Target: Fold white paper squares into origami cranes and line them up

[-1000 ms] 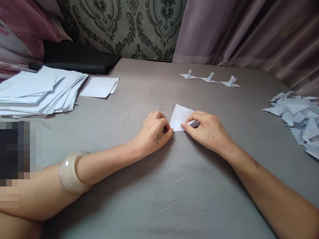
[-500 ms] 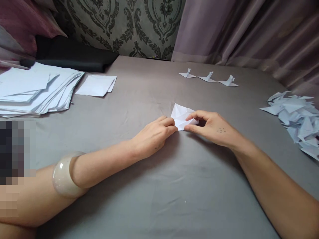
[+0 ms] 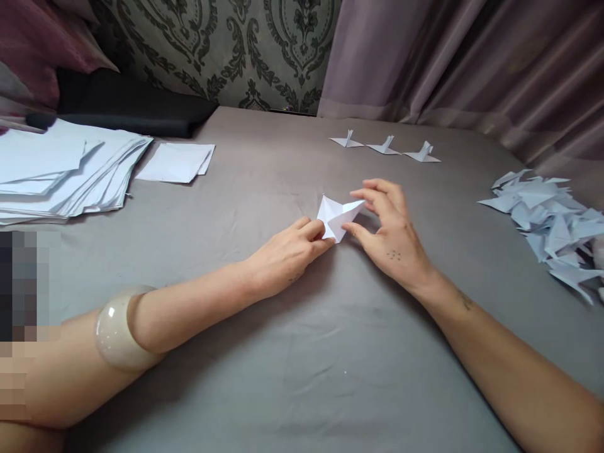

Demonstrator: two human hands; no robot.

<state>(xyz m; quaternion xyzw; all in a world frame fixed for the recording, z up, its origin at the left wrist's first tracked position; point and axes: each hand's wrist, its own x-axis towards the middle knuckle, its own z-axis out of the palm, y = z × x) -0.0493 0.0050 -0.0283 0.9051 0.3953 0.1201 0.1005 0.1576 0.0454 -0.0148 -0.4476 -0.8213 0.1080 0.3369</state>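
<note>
A grey cloth-covered desk (image 3: 292, 352) carries everything. Near its middle lies a small white folded paper piece (image 3: 336, 216), with the left hand (image 3: 287, 255) touching its near-left edge and the right hand (image 3: 389, 229) touching its right side. Far left sits a tall stack of white paper sheets (image 3: 66, 173); just right of that lies a smaller flat pile of white sheets (image 3: 175, 162). Behind the stack rests a black cushion (image 3: 127, 104). Beyond the hands, three small folded white paper figures (image 3: 384, 147) stand in a row. At the right edge sprawls a heap of folded white paper pieces (image 3: 550, 220).
</note>
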